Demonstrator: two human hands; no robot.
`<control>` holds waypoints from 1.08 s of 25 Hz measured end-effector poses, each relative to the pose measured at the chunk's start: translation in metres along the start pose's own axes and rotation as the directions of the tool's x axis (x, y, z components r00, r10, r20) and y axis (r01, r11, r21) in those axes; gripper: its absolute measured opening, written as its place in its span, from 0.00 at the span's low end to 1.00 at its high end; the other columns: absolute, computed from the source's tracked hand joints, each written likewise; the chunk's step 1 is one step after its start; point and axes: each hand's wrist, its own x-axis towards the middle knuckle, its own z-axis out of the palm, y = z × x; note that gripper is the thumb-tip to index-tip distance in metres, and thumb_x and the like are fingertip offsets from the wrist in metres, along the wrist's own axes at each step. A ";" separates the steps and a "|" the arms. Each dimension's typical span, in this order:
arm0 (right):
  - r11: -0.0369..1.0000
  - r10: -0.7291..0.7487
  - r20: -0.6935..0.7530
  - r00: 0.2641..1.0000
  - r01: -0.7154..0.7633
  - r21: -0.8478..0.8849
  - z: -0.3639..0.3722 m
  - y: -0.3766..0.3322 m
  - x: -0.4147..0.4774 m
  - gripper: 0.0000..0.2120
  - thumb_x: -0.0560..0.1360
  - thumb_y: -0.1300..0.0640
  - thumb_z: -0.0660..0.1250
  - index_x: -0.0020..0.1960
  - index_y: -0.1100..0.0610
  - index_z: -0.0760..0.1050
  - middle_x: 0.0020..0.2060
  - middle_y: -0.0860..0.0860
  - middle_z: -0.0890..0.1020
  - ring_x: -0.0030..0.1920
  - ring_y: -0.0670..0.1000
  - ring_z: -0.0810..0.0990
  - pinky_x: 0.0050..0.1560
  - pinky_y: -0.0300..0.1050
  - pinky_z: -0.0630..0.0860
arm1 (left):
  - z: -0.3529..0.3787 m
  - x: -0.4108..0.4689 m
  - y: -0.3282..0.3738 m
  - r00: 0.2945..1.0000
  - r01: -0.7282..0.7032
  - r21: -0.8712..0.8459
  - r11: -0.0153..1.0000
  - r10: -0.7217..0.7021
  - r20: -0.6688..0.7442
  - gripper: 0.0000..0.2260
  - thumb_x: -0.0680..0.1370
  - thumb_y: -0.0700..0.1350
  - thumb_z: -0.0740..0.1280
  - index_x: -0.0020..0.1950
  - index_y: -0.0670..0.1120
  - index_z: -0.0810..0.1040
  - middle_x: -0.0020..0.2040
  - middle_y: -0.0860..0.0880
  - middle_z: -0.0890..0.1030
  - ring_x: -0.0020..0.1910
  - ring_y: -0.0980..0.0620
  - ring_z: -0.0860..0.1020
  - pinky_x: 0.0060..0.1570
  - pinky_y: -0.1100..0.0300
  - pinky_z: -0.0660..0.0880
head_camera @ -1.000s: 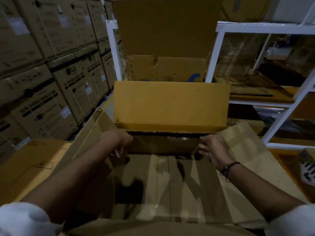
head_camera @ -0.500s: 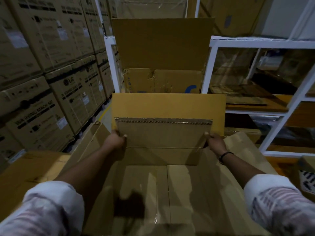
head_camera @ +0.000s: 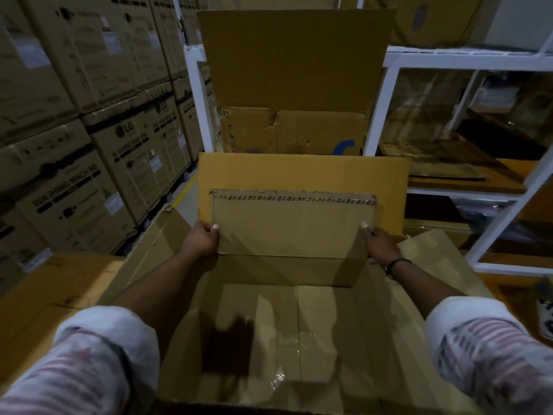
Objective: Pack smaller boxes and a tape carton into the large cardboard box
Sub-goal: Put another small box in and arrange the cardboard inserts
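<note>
Your left hand (head_camera: 203, 239) and right hand (head_camera: 380, 245) clamp the side edges of a flat carton (head_camera: 293, 229), upright at the far rim of the large cardboard box (head_camera: 329, 319); an uneven grip could jam it askew.

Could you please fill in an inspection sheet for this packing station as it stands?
Surface: hidden beneath the large cardboard box; cannot tell.
Job's things: large cardboard box open, flaps spread, its taped floor bare; cardboard panel held upright at its far wall; no smaller boxes or tape carton seen.
Clutter: flat cardboard sheet on the left.
Grippers: left hand and right hand each grip a side edge of the panel.
Cables: nothing seen.
Surroundings: stacked LG washing machine cartons left; white shelving right; another open carton behind.
</note>
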 end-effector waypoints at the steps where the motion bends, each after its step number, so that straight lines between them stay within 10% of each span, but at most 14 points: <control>1: 1.000 0.009 -0.010 1.000 -0.009 0.008 0.000 -0.002 -0.001 0.28 0.83 0.35 0.52 0.49 0.60 0.73 0.39 0.57 0.76 0.40 0.60 0.78 0.45 0.59 0.82 | -0.002 -0.001 0.003 1.000 0.002 0.013 1.000 -0.002 0.001 0.28 0.80 0.66 0.57 0.58 0.42 0.76 0.50 0.34 0.82 0.48 0.31 0.82 0.48 0.43 0.80; 8: 0.990 0.125 -0.100 0.987 -0.118 0.072 0.007 -0.001 0.007 0.27 0.82 0.39 0.61 0.41 0.62 0.75 0.44 0.64 0.82 0.46 0.68 0.83 0.50 0.67 0.82 | -0.013 -0.079 0.058 1.000 -0.028 0.271 0.962 0.028 0.004 0.19 0.85 0.58 0.60 0.62 0.43 0.75 0.53 0.41 0.81 0.50 0.42 0.80 0.47 0.50 0.77; 13: 0.989 0.140 -0.176 0.974 -0.128 0.077 0.004 0.000 0.006 0.27 0.79 0.39 0.65 0.57 0.65 0.75 0.46 0.62 0.82 0.40 0.61 0.80 0.31 0.47 0.73 | -0.017 -0.102 0.074 0.992 -0.109 0.445 0.889 0.127 -0.010 0.15 0.85 0.56 0.61 0.56 0.44 0.71 0.52 0.44 0.79 0.51 0.44 0.78 0.46 0.52 0.75; 17: 0.994 0.099 -0.130 0.987 -0.105 -0.040 0.011 0.001 -0.004 0.23 0.80 0.40 0.65 0.47 0.62 0.75 0.37 0.56 0.77 0.34 0.56 0.74 0.31 0.44 0.67 | -0.003 -0.118 0.073 0.982 -0.171 0.530 0.831 0.100 0.159 0.11 0.84 0.51 0.65 0.55 0.44 0.80 0.51 0.45 0.83 0.51 0.47 0.81 0.53 0.50 0.80; 24: 0.994 0.032 -0.104 0.994 -0.043 -0.104 0.013 -0.021 -0.019 0.27 0.80 0.40 0.65 0.66 0.62 0.70 0.56 0.58 0.79 0.52 0.60 0.79 0.41 0.47 0.71 | 0.005 -0.129 0.082 0.959 -0.282 0.603 0.747 0.220 0.177 0.16 0.81 0.56 0.68 0.64 0.47 0.77 0.55 0.47 0.81 0.53 0.48 0.80 0.50 0.54 0.79; 27: 0.989 -0.003 -0.080 0.997 -0.009 -0.147 0.009 -0.019 -0.022 0.25 0.81 0.41 0.65 0.61 0.63 0.74 0.49 0.58 0.79 0.51 0.61 0.81 0.35 0.45 0.67 | -0.002 -0.126 0.081 0.961 -0.277 0.593 0.756 0.227 0.159 0.18 0.81 0.56 0.68 0.65 0.46 0.77 0.56 0.47 0.81 0.54 0.48 0.80 0.50 0.54 0.79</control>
